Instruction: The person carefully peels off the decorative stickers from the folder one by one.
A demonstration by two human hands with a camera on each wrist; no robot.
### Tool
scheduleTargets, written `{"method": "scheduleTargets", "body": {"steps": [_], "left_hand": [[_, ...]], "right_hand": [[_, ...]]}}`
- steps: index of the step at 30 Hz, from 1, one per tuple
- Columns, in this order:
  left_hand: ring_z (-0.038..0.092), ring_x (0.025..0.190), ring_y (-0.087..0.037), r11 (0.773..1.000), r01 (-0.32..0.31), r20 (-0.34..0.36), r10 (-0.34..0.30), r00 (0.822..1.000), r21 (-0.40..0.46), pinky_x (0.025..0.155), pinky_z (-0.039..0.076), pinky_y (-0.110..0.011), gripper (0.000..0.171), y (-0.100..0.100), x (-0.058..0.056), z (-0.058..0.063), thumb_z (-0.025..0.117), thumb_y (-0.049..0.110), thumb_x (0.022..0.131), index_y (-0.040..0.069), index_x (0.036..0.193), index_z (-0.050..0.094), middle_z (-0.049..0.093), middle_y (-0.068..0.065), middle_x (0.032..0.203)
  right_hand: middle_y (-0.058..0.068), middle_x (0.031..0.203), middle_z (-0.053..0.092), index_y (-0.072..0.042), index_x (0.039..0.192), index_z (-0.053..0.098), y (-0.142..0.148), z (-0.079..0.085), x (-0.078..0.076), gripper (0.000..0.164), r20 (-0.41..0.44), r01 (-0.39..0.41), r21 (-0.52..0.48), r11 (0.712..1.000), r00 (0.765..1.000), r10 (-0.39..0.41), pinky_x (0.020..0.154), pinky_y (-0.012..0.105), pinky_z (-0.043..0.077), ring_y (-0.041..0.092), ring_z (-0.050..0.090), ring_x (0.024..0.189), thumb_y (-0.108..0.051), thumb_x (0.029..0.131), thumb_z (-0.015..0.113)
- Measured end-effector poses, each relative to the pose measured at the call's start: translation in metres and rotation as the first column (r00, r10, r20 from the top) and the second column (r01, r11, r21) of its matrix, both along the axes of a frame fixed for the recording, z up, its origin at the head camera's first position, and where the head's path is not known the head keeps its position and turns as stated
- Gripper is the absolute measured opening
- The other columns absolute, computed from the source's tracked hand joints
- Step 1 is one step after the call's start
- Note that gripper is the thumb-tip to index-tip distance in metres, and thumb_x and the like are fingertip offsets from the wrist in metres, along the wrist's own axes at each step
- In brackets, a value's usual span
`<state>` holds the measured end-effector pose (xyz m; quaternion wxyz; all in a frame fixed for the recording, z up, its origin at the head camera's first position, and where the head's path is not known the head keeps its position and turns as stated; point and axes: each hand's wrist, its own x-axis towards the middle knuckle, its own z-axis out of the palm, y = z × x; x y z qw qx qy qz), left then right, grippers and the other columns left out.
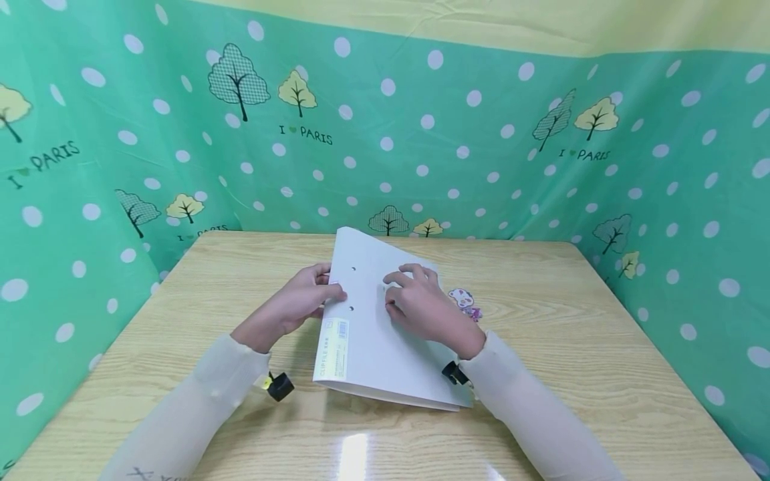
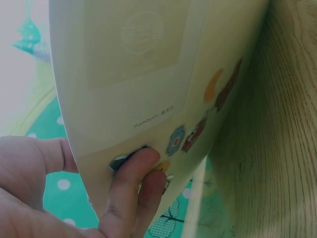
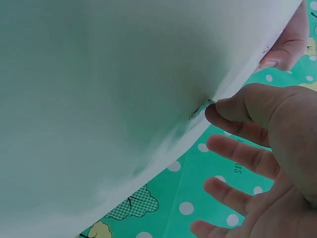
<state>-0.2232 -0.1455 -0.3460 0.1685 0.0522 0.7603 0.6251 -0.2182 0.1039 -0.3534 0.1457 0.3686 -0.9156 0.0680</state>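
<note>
A white clip file folder [image 1: 385, 354] stands tilted over the table, its barcode label [image 1: 334, 349] at the lower left. My left hand [image 1: 308, 294] grips the folder's left edge, thumb on the near face and fingers behind. Several cartoon stickers [image 2: 176, 141] show on the far face in the left wrist view, beside those fingers. Over the middle of the near face, my right hand [image 1: 421, 304] pinches a small sticker [image 3: 200, 110] between thumb and index finger, right at the folder's surface. Its other fingers are spread apart.
On the wooden table [image 1: 553, 321], a white cartoon sticker piece [image 1: 461, 298] and a purple one [image 1: 475, 312] lie just right of the folder, partly behind the right wrist. A green dotted cloth [image 1: 385, 160] hangs along the table's back and sides.
</note>
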Motion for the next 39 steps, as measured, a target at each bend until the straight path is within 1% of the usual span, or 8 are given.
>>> {"method": "scheduleTargets", "body": {"steps": [6,10,14,22,29,34,37,39], "left_hand": [[0.07,0.101,-0.029,1.0,0.001,0.003,-0.001,1.0,0.001,0.081,0.061,-0.043,0.062,0.0,0.001,0.001,0.059,0.003,0.094,0.0,0.151,0.037,0.057,-0.022,0.128],[0.07,0.101,-0.029,1.0,0.003,0.003,-0.003,1.0,0.005,0.081,0.06,-0.044,0.062,0.001,0.001,0.001,0.059,0.003,0.094,0.0,0.151,0.037,0.057,-0.022,0.127],[0.069,0.101,-0.029,1.0,0.002,0.006,-0.003,1.0,0.011,0.081,0.06,-0.043,0.061,0.002,0.0,0.002,0.058,0.002,0.094,0.0,0.151,0.037,0.057,-0.022,0.127],[0.069,0.1,-0.028,1.0,0.005,0.004,-0.005,1.0,0.009,0.08,0.06,-0.039,0.061,0.001,-0.001,0.001,0.058,0.002,0.094,-0.002,0.151,0.036,0.056,-0.022,0.127],[0.069,0.101,-0.029,1.0,0.0,0.008,0.0,1.0,0.01,0.08,0.06,-0.04,0.062,0.001,0.0,0.003,0.058,0.002,0.094,-0.001,0.151,0.036,0.056,-0.022,0.127],[0.069,0.1,-0.029,1.0,-0.007,0.013,0.007,1.0,0.01,0.08,0.061,-0.041,0.061,0.001,0.001,0.003,0.058,0.002,0.094,0.0,0.151,0.037,0.056,-0.021,0.127],[0.069,0.1,-0.029,1.0,-0.003,0.011,0.003,1.0,0.011,0.08,0.061,-0.042,0.062,0.0,0.002,0.004,0.058,0.002,0.094,0.0,0.152,0.036,0.056,-0.022,0.127],[0.069,0.1,-0.029,1.0,-0.002,0.01,0.002,1.0,0.014,0.08,0.061,-0.042,0.062,0.0,0.002,0.004,0.058,0.002,0.094,0.0,0.152,0.035,0.056,-0.022,0.127]], "right_hand": [[0.006,0.124,0.07,-0.016,0.086,0.077,-0.002,0.0,-0.001,0.012,-0.003,0.033,0.002,0.999,0.999,-0.033,0.103,0.067,0.042,0.038,0.055,0.123,-0.015,0.094,0.07],[0.006,0.125,0.069,-0.016,0.086,0.078,-0.001,0.001,-0.002,0.012,0.019,0.075,0.004,0.997,0.997,-0.075,0.105,0.067,0.039,0.038,0.055,0.123,-0.015,0.094,0.069],[0.007,0.125,0.067,-0.015,0.085,0.076,0.002,0.002,-0.006,0.012,0.038,0.086,-0.019,0.996,0.996,-0.085,0.104,0.067,0.04,0.039,0.054,0.122,-0.014,0.093,0.068],[0.01,0.129,0.065,-0.016,0.082,0.074,0.015,0.011,-0.011,0.014,0.058,0.108,-0.038,0.993,0.993,-0.106,0.103,0.071,0.038,0.044,0.053,0.122,-0.015,0.095,0.067],[0.014,0.134,0.063,-0.016,0.085,0.076,0.034,0.019,-0.017,0.012,0.069,0.175,-0.012,0.984,0.982,-0.174,0.103,0.073,0.036,0.047,0.05,0.126,-0.013,0.094,0.069],[0.017,0.138,0.06,-0.013,0.085,0.077,0.049,0.022,-0.02,0.012,0.088,0.252,0.04,0.967,0.963,-0.255,0.099,0.081,0.032,0.053,0.046,0.13,-0.011,0.093,0.068],[0.019,0.142,0.057,-0.012,0.087,0.076,0.057,0.023,-0.024,0.011,0.136,0.307,0.091,0.947,0.939,-0.317,0.099,0.086,0.025,0.057,0.041,0.133,-0.012,0.094,0.068],[0.018,0.139,0.058,-0.011,0.087,0.075,0.062,0.023,-0.026,0.009,0.169,0.341,0.125,0.932,0.918,-0.358,0.1,0.087,0.023,0.059,0.038,0.133,-0.014,0.094,0.07]]}}
